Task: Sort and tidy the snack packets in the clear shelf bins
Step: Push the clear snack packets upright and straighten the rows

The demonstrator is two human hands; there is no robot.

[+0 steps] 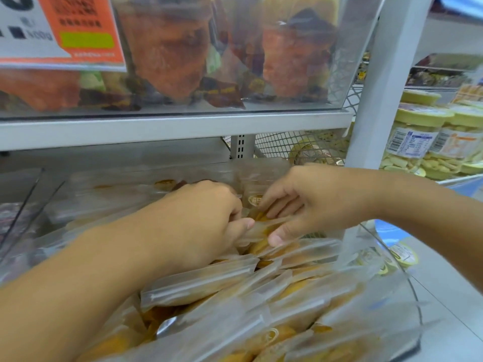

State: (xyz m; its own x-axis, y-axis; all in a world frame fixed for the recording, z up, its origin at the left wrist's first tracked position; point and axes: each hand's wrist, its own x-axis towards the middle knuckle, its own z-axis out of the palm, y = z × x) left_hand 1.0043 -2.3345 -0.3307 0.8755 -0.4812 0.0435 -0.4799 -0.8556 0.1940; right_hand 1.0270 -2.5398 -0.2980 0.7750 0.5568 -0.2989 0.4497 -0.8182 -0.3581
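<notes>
Now, L hand (209,218) & R hand (300,205) both pinch one packet (257,228) above bin (407,296) centre; lift level, seat flat w/ neighbouring packets.

Lower bin (407,296): clear; packets (203,283) frosted, yellow-orange contents. Upper bin (347,48): orange-red and dark brown packets (167,53) seen. Price tag (78,27) orange, white, green bar. Shelf frame (379,82) pale grey. Jars (415,131): pale yellow lids.
</notes>
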